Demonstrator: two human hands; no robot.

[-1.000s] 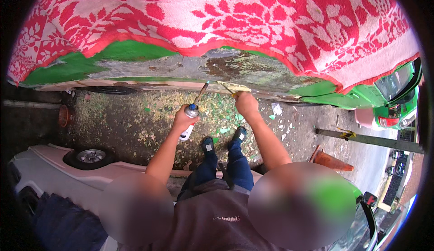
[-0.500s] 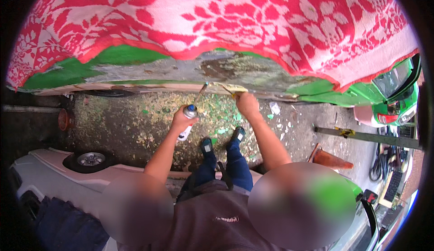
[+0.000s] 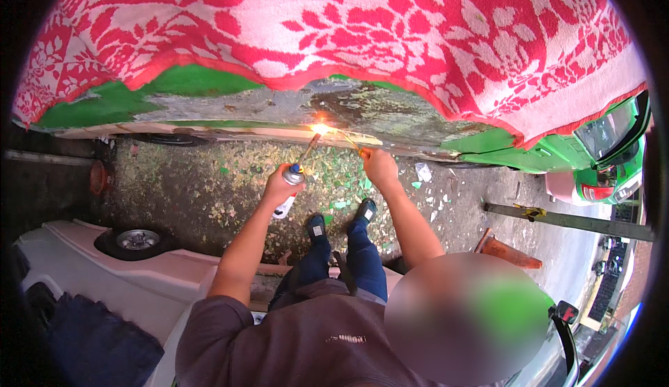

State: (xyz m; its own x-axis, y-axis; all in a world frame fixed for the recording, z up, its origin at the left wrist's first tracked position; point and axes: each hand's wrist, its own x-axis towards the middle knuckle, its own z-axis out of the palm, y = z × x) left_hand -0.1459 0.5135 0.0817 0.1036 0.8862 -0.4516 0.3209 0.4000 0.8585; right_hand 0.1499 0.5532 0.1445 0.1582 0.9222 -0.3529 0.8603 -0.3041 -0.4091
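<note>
My left hand (image 3: 277,189) is wrapped round a gas torch (image 3: 293,176), a can with a blue fitting and a long metal nozzle. At the nozzle's tip a bright orange-white flame (image 3: 320,128) plays on the lower edge of a green car's body panel (image 3: 268,110). That panel is bared to grey and brown patches in the middle. Closed in my right hand (image 3: 381,169) is a thin scraper (image 3: 353,142) with an orange-yellow handle, its far end near the panel's edge, just right of the flame. Glare hides where the flame meets the panel.
A red-and-pink floral blanket (image 3: 348,24) drapes over the green car above the panel. Paint flakes litter the ground (image 3: 209,178). Behind me stands a pale car (image 3: 77,247). To the right are a fallen orange cone (image 3: 512,249), a post (image 3: 571,219) and another green vehicle (image 3: 596,178).
A bright flame now shows at the torch tip, where none showed before. The scraper's end sits slightly lower and more apart from the panel; both hands have barely moved.
</note>
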